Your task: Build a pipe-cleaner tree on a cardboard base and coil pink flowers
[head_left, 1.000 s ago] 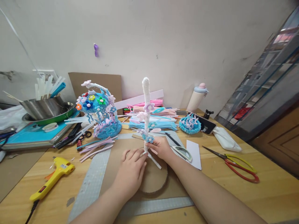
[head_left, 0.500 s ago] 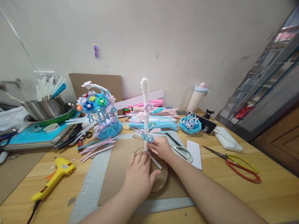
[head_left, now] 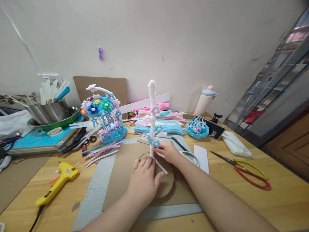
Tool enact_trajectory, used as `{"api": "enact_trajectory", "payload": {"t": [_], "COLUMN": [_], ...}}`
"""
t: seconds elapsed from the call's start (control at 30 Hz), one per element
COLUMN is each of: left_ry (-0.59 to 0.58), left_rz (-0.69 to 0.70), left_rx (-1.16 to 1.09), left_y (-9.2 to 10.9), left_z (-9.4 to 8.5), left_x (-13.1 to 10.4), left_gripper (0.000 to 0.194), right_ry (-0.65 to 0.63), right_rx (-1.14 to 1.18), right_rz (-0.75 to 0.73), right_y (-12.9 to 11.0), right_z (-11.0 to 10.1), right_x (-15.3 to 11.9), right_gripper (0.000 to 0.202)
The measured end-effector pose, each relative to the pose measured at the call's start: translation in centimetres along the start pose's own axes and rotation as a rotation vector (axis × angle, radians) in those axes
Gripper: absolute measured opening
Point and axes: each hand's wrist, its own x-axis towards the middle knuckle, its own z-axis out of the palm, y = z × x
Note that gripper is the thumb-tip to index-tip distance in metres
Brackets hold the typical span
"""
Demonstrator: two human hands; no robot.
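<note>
A white fuzzy stem point(head_left: 152, 96) with pink, purple and blue flowers stands upright over a round cardboard disc point(head_left: 166, 188). The disc lies on a larger cardboard sheet point(head_left: 116, 180). My right hand point(head_left: 167, 151) pinches the lower part of the stem, just under a blue flower. My left hand point(head_left: 143, 177) lies flat over the disc at the foot of the stem, its fingers together and thumb apart. A short white piece point(head_left: 161, 167) slants out from the base between my hands.
A yellow glue gun point(head_left: 58, 182) lies at the left, and red-yellow scissors point(head_left: 243, 169) at the right. Behind are a blue flowered lamp-like craft point(head_left: 103, 112), pipe cleaners point(head_left: 159, 129), a blue woven piece point(head_left: 197, 128), a bottle point(head_left: 204, 101) and a metal bowl point(head_left: 49, 114).
The view has shifted slightly, so everything sits a little further right. Both hands keep their places at the stem and the disc.
</note>
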Motion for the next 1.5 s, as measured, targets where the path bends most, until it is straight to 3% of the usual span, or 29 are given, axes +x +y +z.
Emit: {"api": "enact_trajectory", "payload": {"t": [0.5, 0.73, 1.17, 1.5], "left_ry": [-0.027, -0.048, -0.074, -0.086], "left_rz": [0.027, 0.04, 0.036, 0.031], "left_rx": [-0.055, -0.019, -0.047, -0.046], "left_y": [-0.4, -0.4, -0.2, -0.1], "left_z": [-0.4, -0.7, -0.9, -1.0], "left_x": [-0.1, -0.1, -0.3, -0.1], "left_gripper": [0.042, 0.041, 0.044, 0.048], "right_ry": [-0.1, -0.105, -0.131, -0.153], "right_rx": [-0.025, -0.049, 0.005, -0.208], "right_rz": [-0.054, -0.058, -0.063, -0.019], "right_y": [-1.4, -1.0, -0.3, -1.2], "right_z": [-0.9, -0.9, -0.4, -0.6], "right_x": [-0.1, -0.2, -0.2, -0.2], "right_gripper": [0.03, 0.017, 0.021, 0.013]}}
